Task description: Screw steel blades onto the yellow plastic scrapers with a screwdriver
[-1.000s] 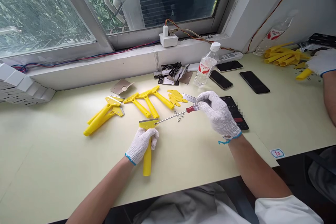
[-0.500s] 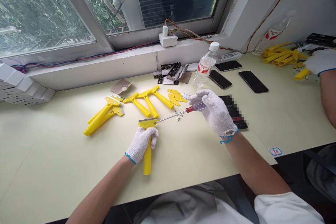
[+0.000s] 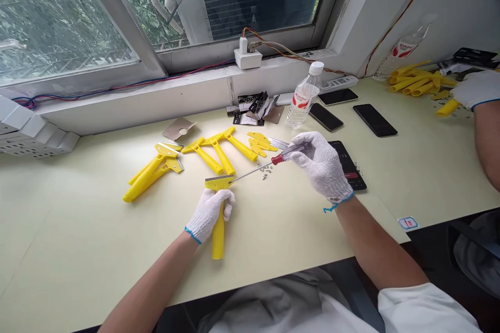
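My gloved left hand (image 3: 210, 213) is closed around the upper handle of a yellow scraper (image 3: 217, 239), whose wide head points away from me and carries a metal blade along its far edge. In my gloved right hand (image 3: 322, 166) is a screwdriver (image 3: 277, 158) with a red and clear handle. Its tip reaches the right side of the scraper head. Small screws (image 3: 264, 170) lie loose beyond the shaft. Beside them are several yellow cover plates (image 3: 261, 141) and some metal blades (image 3: 278, 143). More yellow scraper handles (image 3: 211, 158) lie behind my left hand.
Two stacked scrapers (image 3: 152, 171) lie at the left. A water bottle (image 3: 303, 99), black blade packets (image 3: 253, 106) and several phones (image 3: 375, 119) are toward the back. At far right, another person's gloved hand (image 3: 476, 91) is near yellow handles (image 3: 416, 80). White boxes (image 3: 35, 130) stand at left.
My right hand's grip on the screwdriver has shifted, with its fingers turned around the handle. The tip stays at the scraper head, and my left hand keeps its hold.
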Tool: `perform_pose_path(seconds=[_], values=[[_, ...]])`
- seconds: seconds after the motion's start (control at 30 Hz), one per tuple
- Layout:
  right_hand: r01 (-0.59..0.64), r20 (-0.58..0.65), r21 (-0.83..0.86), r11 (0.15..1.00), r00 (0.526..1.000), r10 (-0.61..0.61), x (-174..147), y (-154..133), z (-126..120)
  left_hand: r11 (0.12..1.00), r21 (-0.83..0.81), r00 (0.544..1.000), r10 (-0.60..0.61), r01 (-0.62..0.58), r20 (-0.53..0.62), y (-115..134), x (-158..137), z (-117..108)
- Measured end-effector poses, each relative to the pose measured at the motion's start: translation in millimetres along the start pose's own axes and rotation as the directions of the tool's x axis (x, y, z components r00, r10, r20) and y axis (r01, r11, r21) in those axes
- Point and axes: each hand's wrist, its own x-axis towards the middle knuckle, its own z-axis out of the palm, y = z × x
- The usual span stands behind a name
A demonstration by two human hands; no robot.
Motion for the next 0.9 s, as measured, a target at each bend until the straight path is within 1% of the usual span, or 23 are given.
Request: perform_pose_path(seconds=[0.07, 0.13, 0.2, 0.27, 0.43, 0.63, 0.8, 0.9], values=[[-0.070, 0.013, 0.145, 0.987, 0.998, 0.068, -2, -2, 2, 1.000, -0.001, 1.000, -0.003, 0.003, 0.003, 1, 0, 0], [-0.143, 0.049, 0.260, 0.955, 0.990, 0.135, -4, -3, 4, 1.000, -0.005, 1.000, -0.007, 0.007, 0.003, 1, -1, 1], [-0.190, 0.078, 0.332, 0.924, 0.982, 0.174, -6, -3, 6, 1.000, -0.009, 1.000, -0.010, 0.010, 0.000, 2, -1, 1], [-0.209, 0.088, 0.367, 0.906, 0.978, 0.190, -7, -3, 7, 1.000, -0.010, 1.000, -0.010, 0.010, -0.006, 2, -2, 1], [-0.224, 0.074, 0.346, 0.911, 0.975, 0.211, -8, -5, 11, 1.000, -0.001, 1.000, -0.007, 0.007, -0.002, 2, -1, 1], [-0.217, 0.056, 0.314, 0.924, 0.976, 0.210, -8, -11, 13, 1.000, -0.002, 1.000, 0.002, -0.002, 0.001, 2, -1, 1], [-0.218, 0.029, 0.286, 0.933, 0.975, 0.219, -8, -9, 15, 1.000, 0.002, 1.000, 0.001, -0.001, 0.005, 1, -1, 0], [-0.246, 0.066, 0.307, 0.919, 0.969, 0.238, -8, -6, 17, 1.000, -0.009, 1.000, -0.001, 0.001, 0.008, 0, -1, -1]])
